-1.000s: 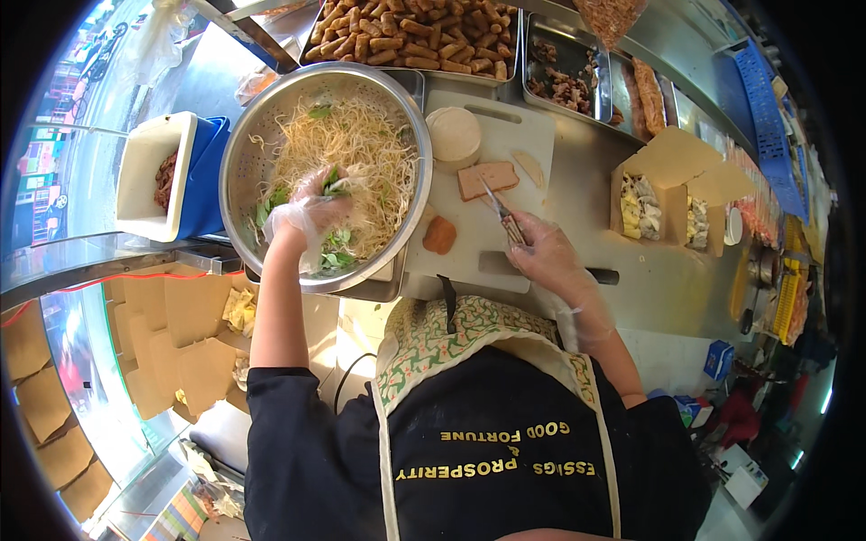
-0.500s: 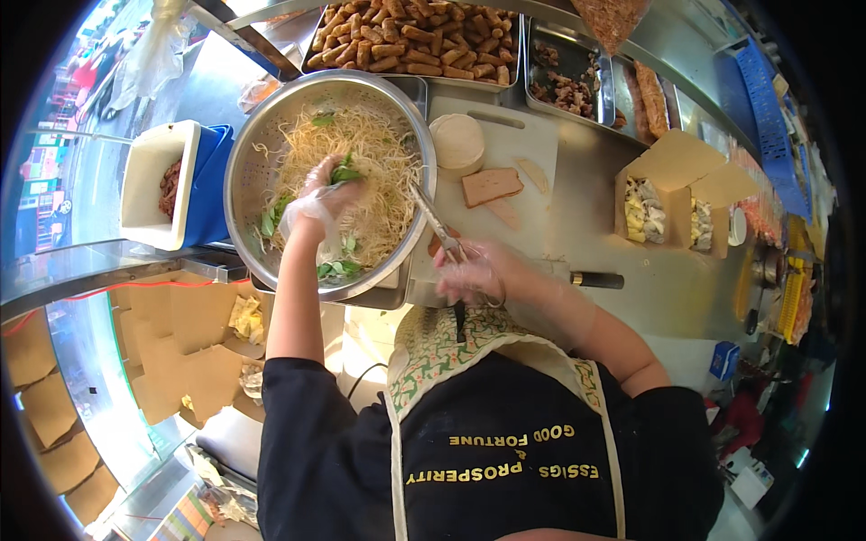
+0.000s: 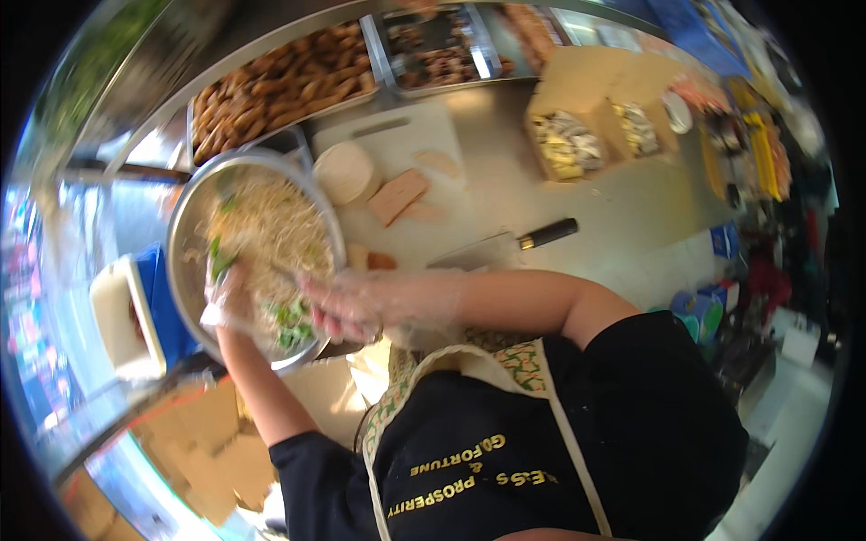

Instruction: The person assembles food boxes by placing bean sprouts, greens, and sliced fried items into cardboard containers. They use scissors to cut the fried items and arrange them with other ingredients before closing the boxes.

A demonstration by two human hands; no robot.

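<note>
A large metal colander bowl (image 3: 183, 270) holds pale bean sprouts (image 3: 275, 216), with green leaves (image 3: 293, 325) at its near side. My left hand (image 3: 233, 293), in a clear plastic glove, is closed around leafy green herbs (image 3: 219, 259) inside the bowl's left part. At the bowl's near right side, my gloved right hand (image 3: 347, 308) grips a long metal tool (image 3: 283, 269). Its front end reaches over the sprouts toward my left hand. Motion blur hides whether the tool is tongs or scissors.
Right of the bowl lie a white cutting board (image 3: 415, 140), a round pale block (image 3: 346, 173), a pinkish slab (image 3: 399, 197) and a cleaver (image 3: 546, 234). Trays of brown rolls (image 3: 293, 77) and meat pieces (image 3: 437, 65) line the back. An open cardboard box (image 3: 582, 90) stands right; a blue-and-white tub (image 3: 162, 307) left.
The whole view has turned and shifted. My right hand has moved left, bringing the metal tool over the bowl. My left hand has shifted toward the bowl's left side with the herbs.
</note>
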